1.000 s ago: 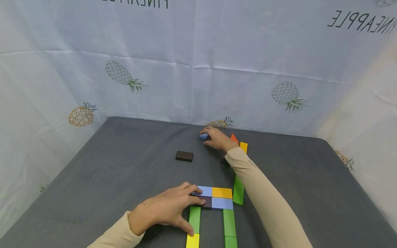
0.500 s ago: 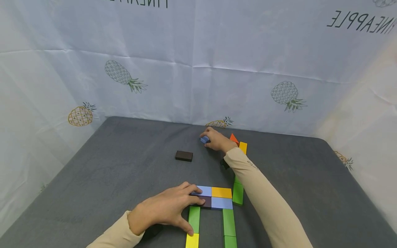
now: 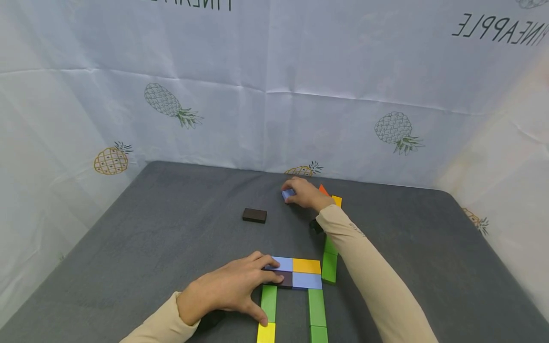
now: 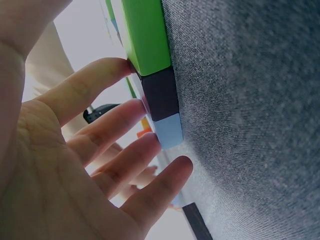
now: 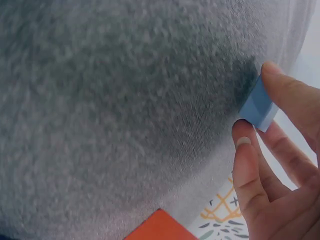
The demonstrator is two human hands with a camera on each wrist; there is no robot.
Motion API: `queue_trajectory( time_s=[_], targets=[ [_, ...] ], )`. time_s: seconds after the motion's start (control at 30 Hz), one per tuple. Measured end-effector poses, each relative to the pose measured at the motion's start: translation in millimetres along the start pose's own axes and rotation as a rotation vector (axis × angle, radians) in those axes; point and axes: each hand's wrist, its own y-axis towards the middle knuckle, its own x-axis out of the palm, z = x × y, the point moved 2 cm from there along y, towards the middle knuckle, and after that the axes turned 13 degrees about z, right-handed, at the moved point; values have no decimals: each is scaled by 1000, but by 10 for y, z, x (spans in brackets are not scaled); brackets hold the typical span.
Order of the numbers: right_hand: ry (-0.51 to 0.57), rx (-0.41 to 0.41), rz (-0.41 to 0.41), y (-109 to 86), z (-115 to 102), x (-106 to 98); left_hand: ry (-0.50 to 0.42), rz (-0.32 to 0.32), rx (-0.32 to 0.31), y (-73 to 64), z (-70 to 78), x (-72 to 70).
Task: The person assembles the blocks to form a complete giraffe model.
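Note:
Near the table's far edge, my right hand [image 3: 304, 193] pinches a light blue block [image 3: 288, 195] between thumb and fingers; the right wrist view shows this block [image 5: 258, 106] held just at the cloth. My left hand [image 3: 231, 286] lies over the near arrangement of flat blocks. Its fingertips touch a light blue block [image 3: 283, 263] and a dark brown block [image 3: 286, 280], while the thumb tip is at a yellow block [image 3: 266, 332]. Beside these are an orange-yellow block [image 3: 306, 267] and another light blue block [image 3: 307, 281]. Green blocks [image 3: 317, 307] run toward me below.
A loose dark brown block [image 3: 255, 216] lies on the grey cloth [image 3: 180, 214]. Right of the arrangement, a line of green blocks [image 3: 329, 267] runs partly under my right sleeve, with a yellow block [image 3: 337, 201] and an orange triangular block [image 3: 323, 189] farther back. A printed curtain [image 3: 266, 128] hangs behind.
My right hand has closed on the far light blue block and drawn it slightly right and nearer, turning it. The left hand has stayed put.

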Motion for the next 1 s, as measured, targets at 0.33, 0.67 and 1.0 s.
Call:
queue_trajectory(
  time_s=[0.33, 0.67, 1.0],
  targets=[
    [68, 3, 47, -49, 96, -180, -7, -23, -13, 6, 3, -5],
    [98, 12, 79, -152, 200, -333, -17, -20, -17, -2, 7, -10],
    [145, 35, 90, -244, 334, -446, 3, 4, -3, -11, 10, -1]
  ],
)
